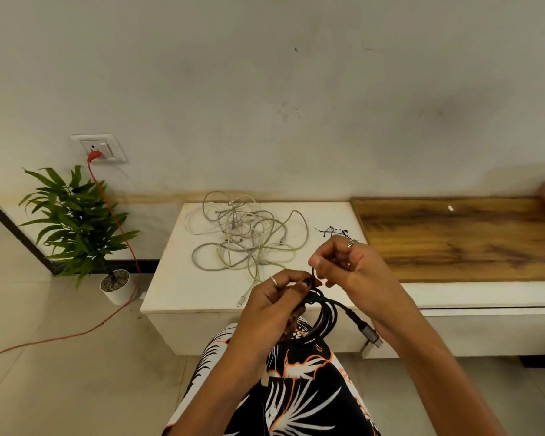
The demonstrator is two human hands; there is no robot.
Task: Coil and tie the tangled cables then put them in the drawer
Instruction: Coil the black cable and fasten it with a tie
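The left hand holds a round black cable coil; the right hand pinches a thin black tie on it.

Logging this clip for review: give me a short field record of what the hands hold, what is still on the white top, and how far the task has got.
left hand: grips the coiled black cable
right hand: pinches a thin black tie at the top of the coil
cable plug: grey connector sticks out to the right
white top: tangle of pale cables, uncoiled
spare ties: lie behind the right hand
drawer: cannot tell if open
stage: first coil being tied
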